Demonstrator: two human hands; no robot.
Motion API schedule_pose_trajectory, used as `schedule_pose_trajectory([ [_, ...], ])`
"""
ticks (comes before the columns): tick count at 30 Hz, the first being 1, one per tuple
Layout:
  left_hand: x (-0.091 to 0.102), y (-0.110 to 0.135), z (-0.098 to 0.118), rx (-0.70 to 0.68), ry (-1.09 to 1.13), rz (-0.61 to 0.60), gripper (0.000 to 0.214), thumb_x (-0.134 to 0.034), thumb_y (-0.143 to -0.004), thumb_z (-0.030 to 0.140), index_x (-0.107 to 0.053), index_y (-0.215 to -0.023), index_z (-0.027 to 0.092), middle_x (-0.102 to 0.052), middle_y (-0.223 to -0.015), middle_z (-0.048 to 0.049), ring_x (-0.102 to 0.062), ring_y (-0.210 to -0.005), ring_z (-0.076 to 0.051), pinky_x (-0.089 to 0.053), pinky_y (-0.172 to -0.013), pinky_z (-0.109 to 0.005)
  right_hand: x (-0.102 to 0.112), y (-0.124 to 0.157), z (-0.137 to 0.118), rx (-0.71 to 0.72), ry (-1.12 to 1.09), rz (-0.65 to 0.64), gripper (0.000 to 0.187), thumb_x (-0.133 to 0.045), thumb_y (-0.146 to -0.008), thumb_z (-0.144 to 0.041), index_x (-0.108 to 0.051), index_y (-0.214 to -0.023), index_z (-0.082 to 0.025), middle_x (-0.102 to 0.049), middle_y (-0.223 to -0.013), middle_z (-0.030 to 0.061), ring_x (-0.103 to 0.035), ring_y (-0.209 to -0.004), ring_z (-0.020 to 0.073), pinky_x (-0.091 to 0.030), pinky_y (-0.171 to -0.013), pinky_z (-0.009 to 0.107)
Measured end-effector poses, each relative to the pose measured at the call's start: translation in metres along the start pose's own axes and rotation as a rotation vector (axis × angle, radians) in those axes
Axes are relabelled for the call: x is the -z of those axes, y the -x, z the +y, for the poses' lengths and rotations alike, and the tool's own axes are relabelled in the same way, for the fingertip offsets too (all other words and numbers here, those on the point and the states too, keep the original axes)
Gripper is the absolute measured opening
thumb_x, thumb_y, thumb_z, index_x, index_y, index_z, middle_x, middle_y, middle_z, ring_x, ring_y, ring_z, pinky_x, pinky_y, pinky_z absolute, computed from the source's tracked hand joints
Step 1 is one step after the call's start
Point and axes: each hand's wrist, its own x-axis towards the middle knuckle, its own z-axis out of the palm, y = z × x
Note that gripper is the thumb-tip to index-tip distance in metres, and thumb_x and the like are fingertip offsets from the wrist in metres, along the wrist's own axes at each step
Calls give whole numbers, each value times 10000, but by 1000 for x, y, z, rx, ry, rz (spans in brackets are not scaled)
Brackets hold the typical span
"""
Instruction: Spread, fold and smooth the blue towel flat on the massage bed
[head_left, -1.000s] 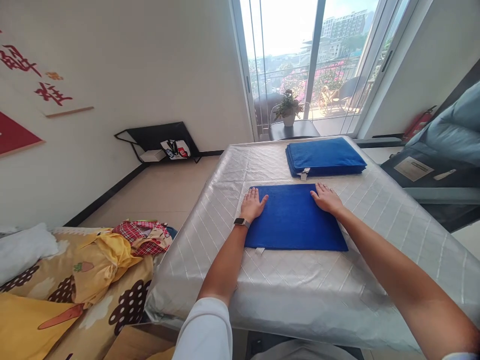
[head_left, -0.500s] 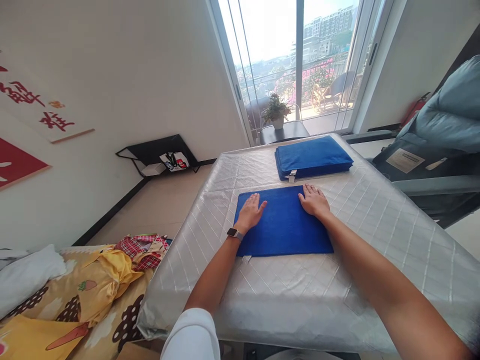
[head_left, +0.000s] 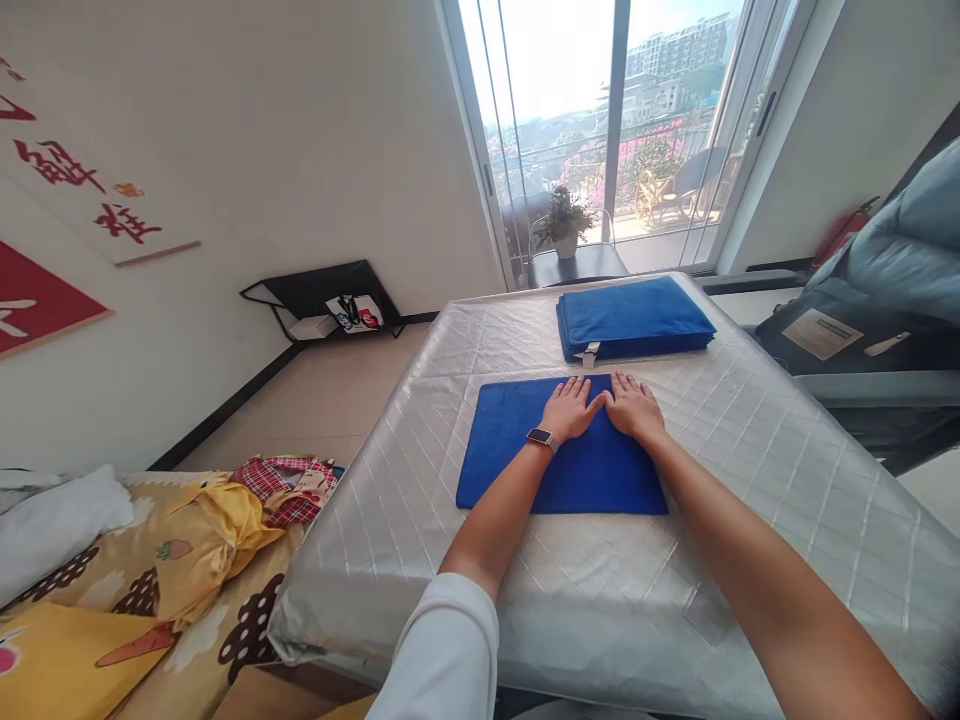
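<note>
A folded blue cloth (head_left: 499, 440) lies flat on the silvery quilted table cover (head_left: 420, 540). My left hand (head_left: 571, 408) rests palm down on its far part, fingers stretched out, a watch on the wrist. Beside it my right hand (head_left: 634, 405) presses flat near the cloth's far right corner. The two thumbs meet or nearly meet. Both hands are open and hold nothing. Just beyond them sits a stack of folded blue cloths (head_left: 637, 315), with a white tag (head_left: 590, 354) at its near left corner.
To the left, a bed (head_left: 187, 580) bears yellow and checked fabric and a white pillow (head_left: 60, 530). A grey padded chair (head_left: 885, 300) stands at the right. Behind the table, a potted plant (head_left: 564, 225) sits on a dark chair (head_left: 581, 268) before the glass door.
My left hand has slid right across the cloth, from its left side to beside my right hand. The right hand stays near the same corner. The view has shifted slightly.
</note>
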Motion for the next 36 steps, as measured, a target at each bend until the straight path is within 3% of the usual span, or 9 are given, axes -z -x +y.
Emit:
schedule_pose_trajectory([
  [7, 22, 43, -103, 188, -42, -66, 860, -35, -1017, 674, -249, -1643, 125, -196, -1715, -90, -141, -1594, -223, -108, -1302, -424, 0, -1, -1, -22, -7, -14, 698, -182, -1054, -438, -257, -1649, -82, -214, -1711, 68, -193, -1575, 213, -135, -1285, 414],
  [9, 26, 53, -124, 244, -53, -49, 869, -51, -1017, 681, -247, -1641, 110, -203, -1712, -107, -150, -1592, -236, -113, -1301, -432, 0, -1, 0, -25, -5, -12, 699, -180, -1053, -441, -259, -1649, -84, -216, -1711, 63, -196, -1574, 211, -136, -1285, 414],
  [12, 27, 63, -137, 275, -65, -14, 865, -72, -1016, 688, -259, -1638, 116, -218, -1708, -114, -163, -1590, -245, -106, -1301, -436, -1, -1, 0, -27, 3, -11, 699, -178, -1051, -438, -257, -1649, -84, -220, -1710, 62, -200, -1573, 210, -133, -1285, 413],
  [19, 23, 64, -135, 283, -25, 38, 848, -71, -1018, 674, -296, -1630, 132, -238, -1704, -99, -179, -1587, -240, -110, -1305, -429, -2, -4, 2, -28, 12, -19, 699, -170, -1054, -447, -251, -1653, -96, -209, -1713, 75, -190, -1576, 209, -135, -1283, 415],
  [23, 21, 62, -138, 283, -6, 65, 810, -81, -1045, 605, -311, -1616, 79, -257, -1694, -125, -199, -1582, -233, -119, -1305, -403, -3, -5, 3, -28, 14, -16, 698, -174, -1054, -451, -254, -1652, -99, -206, -1714, 82, -188, -1576, 212, -135, -1281, 413],
  [27, 31, 63, -151, 330, -29, 7, 662, -133, -1074, 458, -320, -1615, 126, -268, -1692, -99, -221, -1575, -216, -167, -1291, -412, -1, -4, 2, -25, 16, -20, 697, -174, -1056, -445, -252, -1651, -91, -216, -1711, 87, -191, -1575, 216, -143, -1279, 414],
  [30, 44, 62, -157, 400, -49, 3, 655, -163, -1077, 421, -343, -1589, 54, -292, -1672, -171, -245, -1567, -262, -187, -1283, -440, -1, -4, 2, -19, 14, -11, 700, -172, -1055, -443, -253, -1649, -82, -222, -1710, 85, -191, -1575, 219, -146, -1279, 418],
  [33, 50, 52, -135, 383, -82, 97, 700, -168, -1080, 480, -350, -1576, 21, -262, -1676, -208, -212, -1576, -284, -174, -1287, -428, -2, -4, 1, -17, 11, -5, 696, -181, -1055, -443, -259, -1649, -90, -224, -1709, 84, -194, -1575, 219, -143, -1279, 418],
  [36, 40, 27, -79, 146, -67, 122, 660, -182, -1086, 493, -393, -1566, 93, -354, -1647, -182, -292, -1551, -259, -247, -1268, -421, -2, -4, 1, -17, 6, -1, 692, -186, -1055, -446, -268, -1649, -99, -227, -1708, 88, -201, -1573, 225, -148, -1278, 423],
])
